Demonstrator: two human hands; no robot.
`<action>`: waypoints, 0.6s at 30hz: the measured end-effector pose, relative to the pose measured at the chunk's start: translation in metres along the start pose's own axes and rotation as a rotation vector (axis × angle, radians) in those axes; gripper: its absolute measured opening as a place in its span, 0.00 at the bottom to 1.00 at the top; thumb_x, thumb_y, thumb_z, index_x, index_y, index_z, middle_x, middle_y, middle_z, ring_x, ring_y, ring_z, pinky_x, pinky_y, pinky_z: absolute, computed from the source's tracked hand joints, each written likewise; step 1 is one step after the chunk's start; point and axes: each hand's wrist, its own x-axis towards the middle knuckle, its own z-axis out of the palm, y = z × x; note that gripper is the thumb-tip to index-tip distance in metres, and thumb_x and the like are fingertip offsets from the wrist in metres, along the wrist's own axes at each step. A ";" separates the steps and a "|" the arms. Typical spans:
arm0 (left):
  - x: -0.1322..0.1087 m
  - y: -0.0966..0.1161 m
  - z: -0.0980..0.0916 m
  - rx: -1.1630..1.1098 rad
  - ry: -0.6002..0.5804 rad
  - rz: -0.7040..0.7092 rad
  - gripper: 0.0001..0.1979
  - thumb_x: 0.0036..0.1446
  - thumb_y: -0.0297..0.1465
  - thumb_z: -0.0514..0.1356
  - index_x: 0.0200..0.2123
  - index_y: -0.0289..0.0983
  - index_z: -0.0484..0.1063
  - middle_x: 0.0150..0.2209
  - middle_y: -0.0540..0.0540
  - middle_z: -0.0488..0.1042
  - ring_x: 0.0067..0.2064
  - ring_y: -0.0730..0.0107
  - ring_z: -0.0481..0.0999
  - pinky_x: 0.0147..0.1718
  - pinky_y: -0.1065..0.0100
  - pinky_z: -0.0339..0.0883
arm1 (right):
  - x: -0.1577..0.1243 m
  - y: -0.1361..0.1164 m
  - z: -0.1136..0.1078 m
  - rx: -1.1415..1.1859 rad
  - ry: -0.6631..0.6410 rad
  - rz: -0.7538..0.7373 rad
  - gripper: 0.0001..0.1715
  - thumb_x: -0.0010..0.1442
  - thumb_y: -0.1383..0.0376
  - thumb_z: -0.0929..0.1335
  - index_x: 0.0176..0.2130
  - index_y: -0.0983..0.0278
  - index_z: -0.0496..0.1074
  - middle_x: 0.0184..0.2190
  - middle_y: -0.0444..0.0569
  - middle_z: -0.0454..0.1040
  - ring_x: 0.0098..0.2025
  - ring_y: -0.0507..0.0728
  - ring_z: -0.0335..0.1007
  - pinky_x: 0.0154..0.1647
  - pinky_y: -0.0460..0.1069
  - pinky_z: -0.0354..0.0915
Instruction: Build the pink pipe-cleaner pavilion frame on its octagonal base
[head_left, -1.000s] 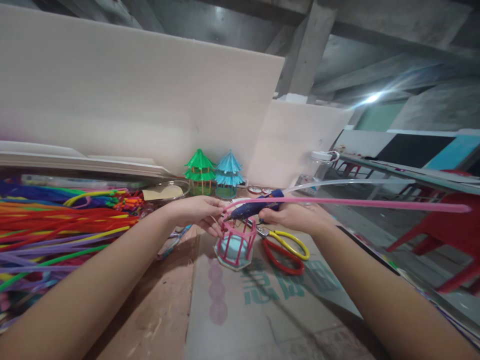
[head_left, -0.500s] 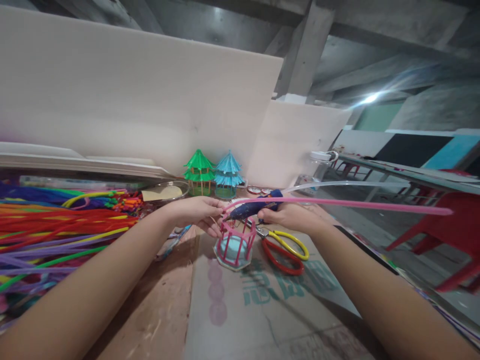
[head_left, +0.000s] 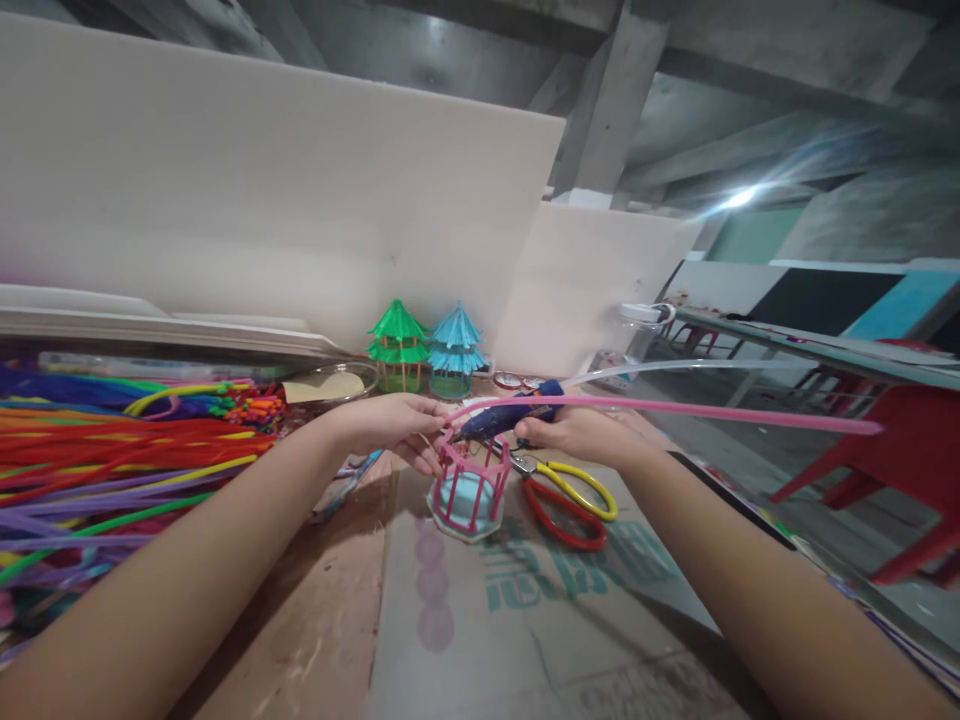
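Note:
My left hand [head_left: 401,428] is closed, its fingertips pinching the near end of a long pink pipe cleaner [head_left: 675,405] at the top of a small pink frame [head_left: 474,510]. That frame has upright posts and a ring on a pale blue, many-sided base. My right hand [head_left: 574,430] wraps round a dark blue glue gun [head_left: 510,412], its nozzle pointing left at the frame's upper rim by my left fingers. A translucent glue stick [head_left: 675,366] sticks out of the gun's back. Scissors [head_left: 570,498] with red and yellow handles lie right of the frame.
A green model pavilion [head_left: 398,345] and a blue one [head_left: 457,350] stand at the back. Bundles of coloured pipe cleaners [head_left: 135,450] fill the left side. Printed cardboard [head_left: 465,670] covers the front. A clear bottle [head_left: 637,335] and red stool [head_left: 892,450] are on the right.
The free right end of the pink pipe cleaner has shifted slightly left and down. Both hands and the glue gun stay almost in place.

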 end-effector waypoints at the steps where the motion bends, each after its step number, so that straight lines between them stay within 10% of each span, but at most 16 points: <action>1: 0.000 0.000 0.000 0.007 -0.001 -0.002 0.18 0.47 0.42 0.68 0.36 0.38 0.71 0.26 0.49 0.79 0.30 0.68 0.79 0.40 0.64 0.69 | 0.000 0.000 0.000 -0.008 -0.001 0.012 0.24 0.58 0.47 0.65 0.41 0.59 0.79 0.29 0.45 0.79 0.34 0.58 0.75 0.34 0.48 0.68; 8: 0.000 0.000 0.000 -0.006 -0.042 0.011 0.18 0.48 0.41 0.68 0.39 0.37 0.71 0.24 0.50 0.78 0.29 0.67 0.79 0.39 0.63 0.69 | 0.003 0.008 -0.006 -0.035 -0.104 0.022 0.32 0.57 0.42 0.59 0.22 0.63 0.72 0.23 0.47 0.74 0.29 0.57 0.71 0.32 0.49 0.65; 12: -0.004 0.001 -0.008 0.005 -0.017 0.006 0.19 0.48 0.41 0.69 0.38 0.36 0.70 0.26 0.47 0.79 0.31 0.66 0.80 0.41 0.60 0.70 | 0.012 0.029 -0.013 0.165 -0.063 -0.160 0.27 0.59 0.49 0.59 0.24 0.63 0.73 0.26 0.46 0.76 0.32 0.55 0.72 0.38 0.48 0.65; 18: -0.011 0.003 -0.022 0.016 0.049 -0.024 0.21 0.44 0.42 0.70 0.35 0.37 0.68 0.27 0.48 0.78 0.30 0.66 0.79 0.39 0.62 0.71 | 0.023 0.062 -0.012 0.225 0.036 0.005 0.26 0.60 0.51 0.60 0.27 0.66 0.76 0.29 0.50 0.78 0.34 0.57 0.74 0.41 0.49 0.67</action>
